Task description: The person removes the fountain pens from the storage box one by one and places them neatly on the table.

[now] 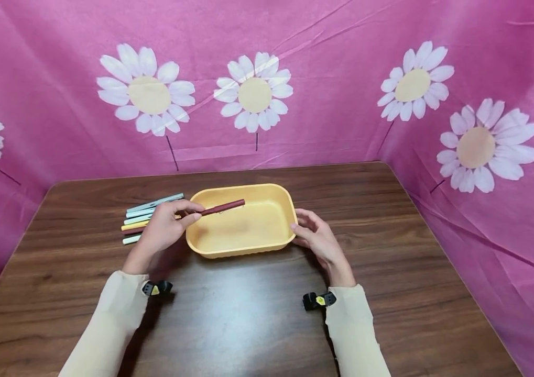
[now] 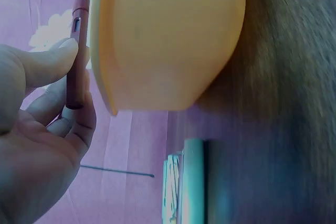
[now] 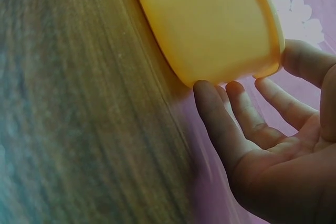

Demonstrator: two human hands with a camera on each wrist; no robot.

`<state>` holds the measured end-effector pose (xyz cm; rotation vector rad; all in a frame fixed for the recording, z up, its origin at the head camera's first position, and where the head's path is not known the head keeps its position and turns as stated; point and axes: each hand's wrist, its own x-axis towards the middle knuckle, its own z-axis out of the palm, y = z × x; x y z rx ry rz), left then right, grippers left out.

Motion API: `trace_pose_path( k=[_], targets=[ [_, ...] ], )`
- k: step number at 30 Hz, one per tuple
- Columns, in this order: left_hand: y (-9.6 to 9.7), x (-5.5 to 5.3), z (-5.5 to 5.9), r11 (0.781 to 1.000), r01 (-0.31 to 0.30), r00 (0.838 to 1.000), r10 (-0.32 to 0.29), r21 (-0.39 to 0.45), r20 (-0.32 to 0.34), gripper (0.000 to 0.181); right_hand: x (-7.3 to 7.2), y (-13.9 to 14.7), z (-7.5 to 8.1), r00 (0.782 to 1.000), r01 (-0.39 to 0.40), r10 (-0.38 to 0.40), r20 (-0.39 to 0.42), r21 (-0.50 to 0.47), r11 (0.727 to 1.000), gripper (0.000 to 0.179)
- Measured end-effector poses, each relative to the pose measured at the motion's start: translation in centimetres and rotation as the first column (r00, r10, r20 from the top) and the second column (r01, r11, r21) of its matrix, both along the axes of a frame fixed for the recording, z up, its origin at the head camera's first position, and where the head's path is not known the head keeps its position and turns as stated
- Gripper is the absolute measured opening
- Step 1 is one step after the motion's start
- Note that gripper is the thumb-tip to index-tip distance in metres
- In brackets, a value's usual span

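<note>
My left hand pinches a dark red fountain pen between thumb and fingers, over the left part of a yellow plastic container. In the left wrist view the fountain pen shows a small window in its barrel and a wire clip, and lies just past the container's rim. The container stands on the table, with its inside bare in the head view. At its right end my right hand holds it, thumb at the rim and fingers against the outer wall.
Left of the container, partly behind my left hand, several pens in light blue, yellow, dark red and pale green lie side by side. The brown wood-grain table ends at a pink cloth with white daisies at the back and sides.
</note>
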<state>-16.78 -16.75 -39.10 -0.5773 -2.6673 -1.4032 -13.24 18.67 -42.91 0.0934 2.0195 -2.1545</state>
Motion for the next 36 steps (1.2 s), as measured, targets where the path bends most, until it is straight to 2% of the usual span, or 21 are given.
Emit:
trace_pose_path(
  k=[5,10,16,27,36],
  targets=[
    [-0.8,0.0,-0.2,0.999,-0.026,0.999,0.026,0.018,0.029,0.012,0.0,-0.1,-0.1,1.000,0.000,0.000,0.005,0.007,1.000,0.048],
    [-1.5,0.0,0.3,0.999,-0.046,0.998,0.046,-0.013,0.034,0.014,-0.2,-0.2,0.0,1.000,-0.003,0.003,0.006,0.004,1.000,0.048],
    [-3.2,0.9,0.7,0.993,-0.110,0.993,0.111,-0.033,0.042,0.014,-0.4,-0.3,0.0,1.000,-0.015,0.015,0.001,-0.006,1.000,0.050],
    [-6.0,3.7,-0.5,0.980,-0.195,0.981,0.194,-0.048,-0.021,0.011,0.0,0.2,0.2,1.000,-0.012,0.011,0.009,0.014,1.000,0.049],
    [-7.0,4.3,-1.4,0.983,-0.178,0.983,0.175,-0.043,-0.058,0.012,0.1,0.0,0.1,1.000,-0.006,0.005,0.025,0.031,0.999,0.049]
  ],
)
